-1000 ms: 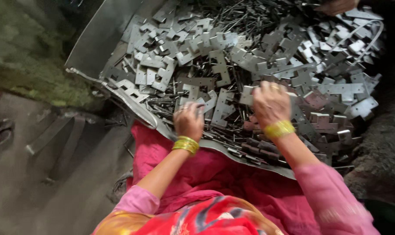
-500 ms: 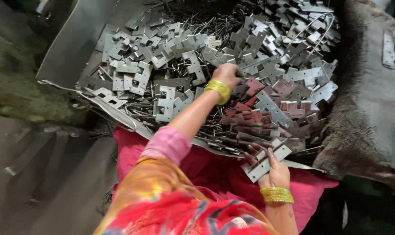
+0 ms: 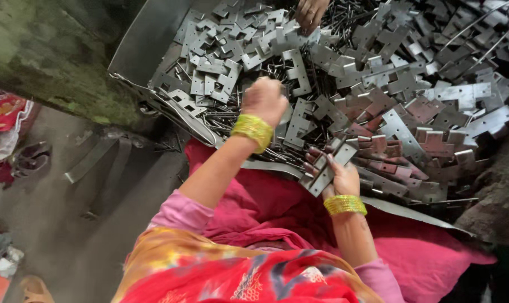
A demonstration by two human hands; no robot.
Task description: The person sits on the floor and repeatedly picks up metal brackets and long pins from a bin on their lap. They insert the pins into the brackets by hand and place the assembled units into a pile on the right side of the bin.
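Right hand (image 3: 339,178) grip clamped on flat grey metal plates (image 3: 323,168); left hand (image 3: 264,100) fisted, contents unclear.

Metal brackets (image 3: 378,101) heaped in tray (image 3: 148,50); cloth (image 3: 265,196) beneath.

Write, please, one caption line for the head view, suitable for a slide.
Right hand holds a flat metal bracket; left hand reaches into the pile of brackets.

A single head-worn camera is looking steeply down from above the person's chest, facing forward over both forearms. It is sitting close, taking in the metal tray (image 3: 148,50) heaped with flat metal brackets (image 3: 378,106) ahead and the floor (image 3: 58,224) at the left edge.
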